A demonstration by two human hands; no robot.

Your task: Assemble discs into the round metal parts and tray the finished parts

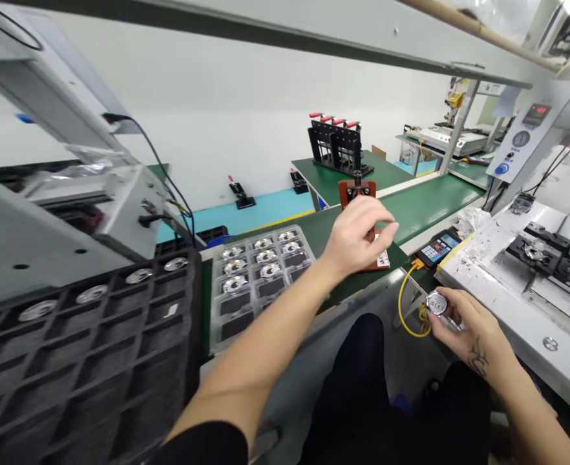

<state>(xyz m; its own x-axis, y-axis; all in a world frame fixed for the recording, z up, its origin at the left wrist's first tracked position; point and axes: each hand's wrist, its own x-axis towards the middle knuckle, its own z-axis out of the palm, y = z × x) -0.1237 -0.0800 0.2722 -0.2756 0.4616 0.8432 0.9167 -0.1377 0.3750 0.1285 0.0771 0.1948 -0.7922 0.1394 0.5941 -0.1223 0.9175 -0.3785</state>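
My left hand (360, 236) is over a brown clamp fixture (346, 194) on the green bench, its fingers curled and the thumb tip near the index finger. A small reddish piece shows between thumb and fingers, but I cannot make out what it is. My right hand (474, 329) pinches a round, silvery watch case (436, 302) with printed marks on its face, out beyond the bench edge. A clear plastic tray (214, 316) left of my left hand holds several round metal parts (267, 256), with some pockets bare.
A black compartment tray (120, 361) with several metal rings lies at the left, beside a grey machine (134, 213). A keypad device (440, 248) with a yellow cable (401, 303) sits ahead of my right hand. A white press machine (488, 258) stands at the right.
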